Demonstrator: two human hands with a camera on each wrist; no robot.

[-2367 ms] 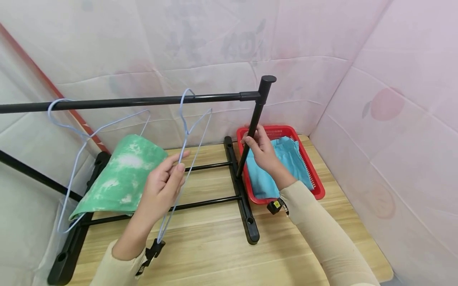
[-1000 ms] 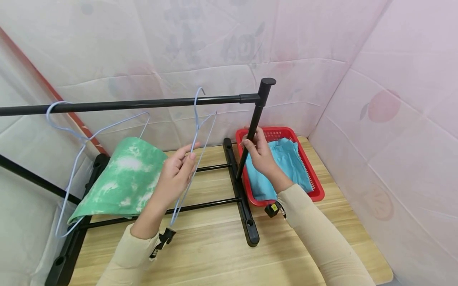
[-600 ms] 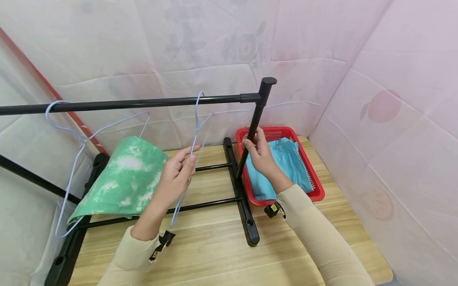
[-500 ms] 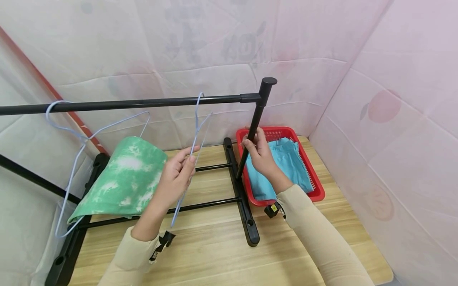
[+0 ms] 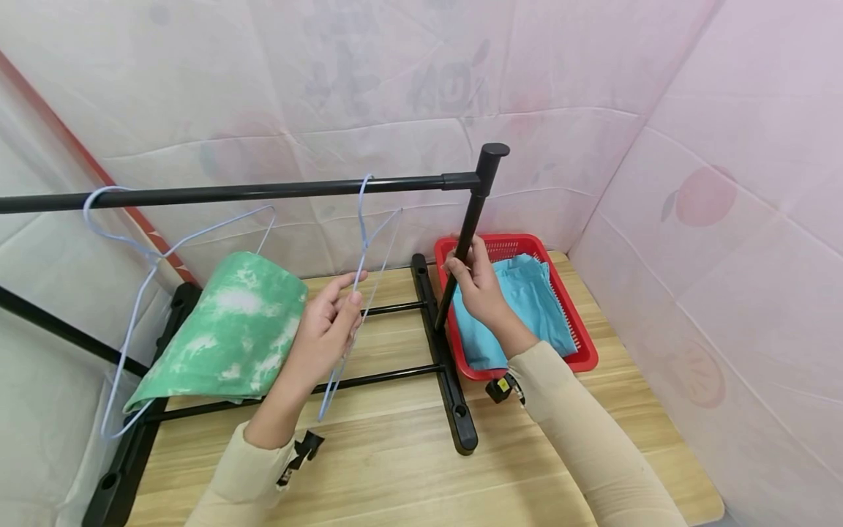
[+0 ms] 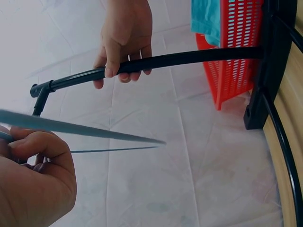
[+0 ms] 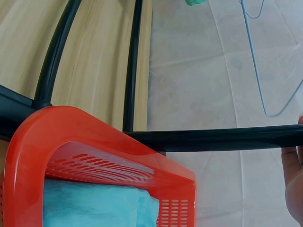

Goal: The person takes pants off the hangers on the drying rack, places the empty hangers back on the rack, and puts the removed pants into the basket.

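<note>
My left hand (image 5: 321, 331) pinches one side of a light-blue wire clothes hanger (image 5: 364, 228). The hanger's hook lies over the black top bar (image 5: 263, 192) of a clothes rack, right of its middle. In the left wrist view the fingers (image 6: 45, 144) are curled at the wire. My right hand (image 5: 481, 287) grips the rack's right upright post (image 5: 469, 219), thumb on the near side. A second hanger (image 5: 135, 315) hangs at the left of the bar, with a green-and-white tie-dye cloth item (image 5: 230, 329) on it.
A red basket (image 5: 586, 355) stands on the wooden table (image 5: 408, 476) right of the rack, holding folded blue cloth (image 5: 520, 307). Two low black rails (image 5: 388, 377) join the rack's feet (image 5: 454, 395). Pale printed sheets (image 5: 395, 88) enclose the table.
The left hand and its hanger have moved right along the bar, then stayed near there, the hook settling lower onto the bar. The right hand keeps its grip on the post.
</note>
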